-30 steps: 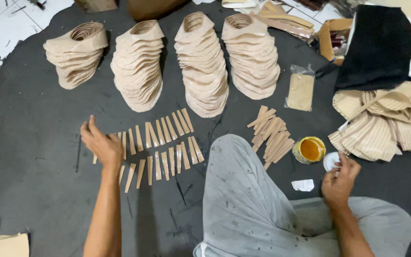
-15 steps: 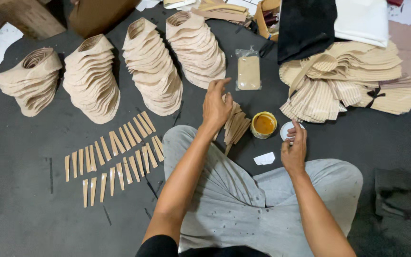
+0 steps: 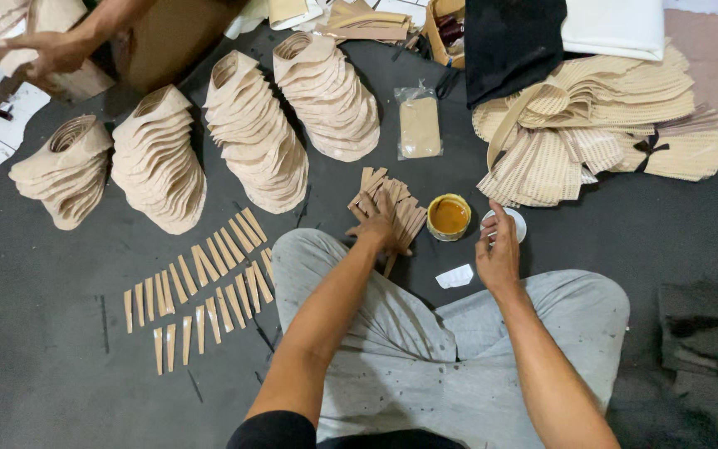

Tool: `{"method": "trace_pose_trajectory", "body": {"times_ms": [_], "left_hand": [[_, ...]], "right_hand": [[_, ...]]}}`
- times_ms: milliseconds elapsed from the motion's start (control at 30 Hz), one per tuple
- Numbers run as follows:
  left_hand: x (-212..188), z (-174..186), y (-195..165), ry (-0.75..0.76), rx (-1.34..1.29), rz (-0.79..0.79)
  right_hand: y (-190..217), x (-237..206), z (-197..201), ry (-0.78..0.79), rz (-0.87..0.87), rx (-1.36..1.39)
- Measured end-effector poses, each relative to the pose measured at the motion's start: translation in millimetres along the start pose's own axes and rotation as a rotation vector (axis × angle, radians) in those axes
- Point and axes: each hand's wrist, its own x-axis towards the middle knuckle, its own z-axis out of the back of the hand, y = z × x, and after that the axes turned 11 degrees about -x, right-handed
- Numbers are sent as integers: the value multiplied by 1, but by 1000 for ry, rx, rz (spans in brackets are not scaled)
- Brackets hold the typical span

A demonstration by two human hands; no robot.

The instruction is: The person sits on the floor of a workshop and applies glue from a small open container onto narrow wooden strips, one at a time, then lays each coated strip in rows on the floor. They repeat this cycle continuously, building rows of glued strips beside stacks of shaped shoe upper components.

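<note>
The loose heap of tan strips [image 3: 392, 208] lies on the dark floor [image 3: 43, 366] just beyond the person's knee, and the left hand [image 3: 378, 229] rests on it with fingers spread, its grip not visibly closed on any one strip. The right hand [image 3: 499, 249] hovers half-curled by the small white lid [image 3: 515, 221]; whether it holds anything cannot be told. The open tin of amber glue [image 3: 448, 216] stands just beside the heap, so a careless sweep could likely tip it onto the strips, or smear the neat rows of laid-out strips [image 3: 201, 283].
</note>
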Motion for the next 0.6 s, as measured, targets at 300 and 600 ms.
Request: {"method": "trace_pose_trajectory", "body": {"times_ms": [300,600], "left_hand": [[19,3,2,-444,-266,-238],[15,-4,0,-555,-244,-252]], "right_hand": [[3,-6,15,12,-56,-1],[-5,-10,16,-31,52,7]]}}
